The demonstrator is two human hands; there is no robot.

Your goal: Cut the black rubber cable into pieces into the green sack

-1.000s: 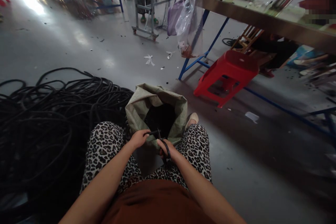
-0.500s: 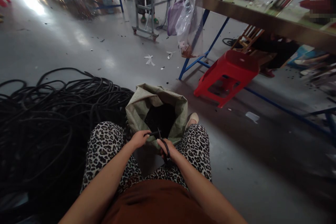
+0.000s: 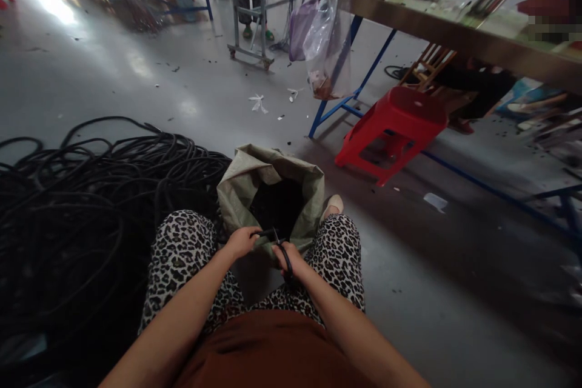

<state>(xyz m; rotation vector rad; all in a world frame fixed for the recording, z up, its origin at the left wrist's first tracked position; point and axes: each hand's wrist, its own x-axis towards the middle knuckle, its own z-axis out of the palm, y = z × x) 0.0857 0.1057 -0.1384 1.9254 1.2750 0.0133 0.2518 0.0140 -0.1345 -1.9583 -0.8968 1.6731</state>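
Observation:
Between my knees stands a greenish woven sack [image 3: 236,185], its mouth wide and dark material inside it. My left hand [image 3: 242,242] is closed on a short length of black cord [image 3: 267,232] that points right over the sack's near rim. In my right hand [image 3: 291,257] is a pair of scissors [image 3: 287,259] with black handles. The blades point up and sit at the free end of the cord; whether they touch it I cannot tell. A large heap of black cord [image 3: 113,194] lies on the floor to the left of the sack.
A red plastic stool [image 3: 411,110] stands at the right, beside a table [image 3: 409,15] with blue legs. Clear and purple plastic bags [image 3: 330,36] hang from the table's corner. Behind is a wheeled metal rack [image 3: 249,12] with a person standing at it. Scraps litter the grey floor.
The scissors and right hand have shifted very slightly, with the blades close to the cord's end in both frames. The left hand keeps its hold, and the view has moved a little.

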